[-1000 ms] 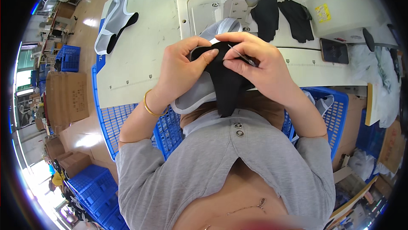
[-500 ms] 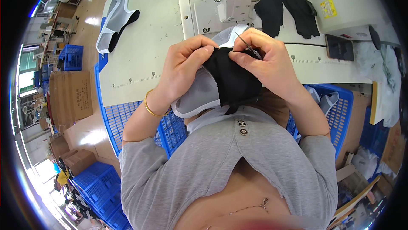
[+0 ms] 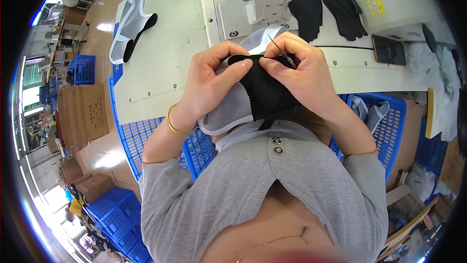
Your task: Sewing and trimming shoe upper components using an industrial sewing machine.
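Observation:
Over my lap and the table's front edge I hold a garment piece [image 3: 224,107] of grey fabric with white edging and a black panel [image 3: 270,93]. My left hand [image 3: 214,76] is closed, thumb and forefinger pinching the panel's upper edge. Close beside it, my right hand [image 3: 299,68] pinches the same edge. A thin, pointed metal tool [image 3: 277,45] is also tucked in the right hand's fingers; most of it is hidden, so its kind is unclear. More grey fabric with white trim [image 3: 262,38] shows beyond my fingertips.
A sewing machine head [image 3: 270,0] stands just beyond my hands. Black gloves [image 3: 343,15] and a phone [image 3: 389,50] lie right. Another grey-and-black piece [image 3: 131,27] lies at the table's left. Blue baskets [image 3: 391,131] flank my lap. Cardboard boxes [image 3: 82,117] stand on the floor.
My left thumb has slid along the black edge toward the right fingertips. More of the black edge now shows to the left of it. The view has shifted slightly.

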A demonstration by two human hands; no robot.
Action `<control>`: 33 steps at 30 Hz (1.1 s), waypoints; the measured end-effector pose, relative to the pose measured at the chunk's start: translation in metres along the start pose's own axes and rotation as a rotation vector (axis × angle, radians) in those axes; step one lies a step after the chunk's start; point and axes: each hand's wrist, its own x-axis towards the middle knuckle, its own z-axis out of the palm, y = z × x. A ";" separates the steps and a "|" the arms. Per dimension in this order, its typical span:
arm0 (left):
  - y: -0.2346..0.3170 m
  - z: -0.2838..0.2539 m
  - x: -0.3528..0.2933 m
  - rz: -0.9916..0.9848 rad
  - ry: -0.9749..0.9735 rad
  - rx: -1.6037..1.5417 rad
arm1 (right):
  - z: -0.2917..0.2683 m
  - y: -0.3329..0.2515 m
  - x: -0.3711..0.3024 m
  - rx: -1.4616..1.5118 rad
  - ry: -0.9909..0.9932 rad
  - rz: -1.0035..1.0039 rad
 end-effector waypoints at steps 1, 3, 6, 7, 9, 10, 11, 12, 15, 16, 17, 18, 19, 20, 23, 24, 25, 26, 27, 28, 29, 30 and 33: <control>0.000 0.000 0.000 -0.001 -0.001 0.000 | 0.000 0.000 0.000 0.001 0.001 0.001; -0.001 0.001 -0.001 0.006 0.016 0.027 | 0.000 -0.002 -0.001 -0.006 -0.008 0.003; -0.002 0.001 -0.001 -0.003 0.028 0.049 | 0.002 -0.001 -0.003 0.014 0.014 -0.009; 0.000 0.002 0.000 -0.002 0.024 0.050 | 0.002 0.000 -0.003 0.013 0.018 -0.008; 0.002 0.001 -0.001 0.024 0.041 0.096 | 0.001 0.001 -0.004 -0.030 0.022 -0.058; 0.003 0.000 -0.002 0.024 0.039 0.097 | 0.000 0.001 -0.006 -0.030 0.024 -0.057; 0.003 -0.001 -0.002 0.031 0.044 0.096 | -0.001 0.002 -0.009 0.129 0.032 0.070; 0.004 -0.002 -0.003 0.038 0.049 0.095 | -0.002 0.002 -0.012 0.287 0.040 0.198; 0.005 -0.004 -0.005 0.042 0.041 0.087 | -0.004 0.004 -0.015 0.332 0.071 0.209; 0.005 -0.004 -0.005 0.042 0.036 0.087 | -0.006 0.005 -0.016 0.332 0.077 0.210; 0.005 -0.005 -0.004 0.046 0.032 0.089 | -0.008 0.005 -0.016 0.339 0.059 0.227; 0.005 -0.005 -0.004 0.050 0.030 0.091 | -0.009 0.006 -0.016 0.345 0.040 0.243; 0.005 -0.005 -0.004 0.050 0.026 0.092 | -0.010 0.007 -0.017 0.347 0.044 0.244; 0.006 -0.005 -0.004 0.062 0.022 0.086 | -0.011 0.008 -0.017 0.309 0.039 0.219; 0.007 -0.005 -0.005 0.090 0.014 0.120 | -0.011 0.010 -0.017 0.307 0.033 0.214; 0.006 -0.005 -0.005 0.106 0.011 0.159 | -0.012 0.010 -0.017 0.343 0.030 0.234; 0.006 -0.005 -0.004 0.107 0.008 0.160 | -0.012 0.010 -0.017 0.343 0.033 0.233; 0.006 -0.006 -0.005 0.121 0.006 0.158 | -0.012 0.009 -0.017 0.348 0.021 0.241; 0.006 -0.007 -0.005 0.135 0.004 0.157 | -0.013 0.009 -0.016 0.353 0.009 0.249; 0.006 -0.008 -0.006 0.137 0.002 0.158 | -0.013 0.009 -0.017 0.354 0.011 0.247; 0.006 -0.008 -0.006 0.142 -0.007 0.153 | -0.014 0.009 -0.017 0.325 -0.005 0.267; 0.006 -0.009 -0.005 0.148 -0.015 0.147 | -0.014 0.009 -0.017 0.295 -0.021 0.286; 0.004 -0.010 -0.005 0.153 -0.008 0.134 | -0.015 0.008 -0.018 0.290 0.008 0.277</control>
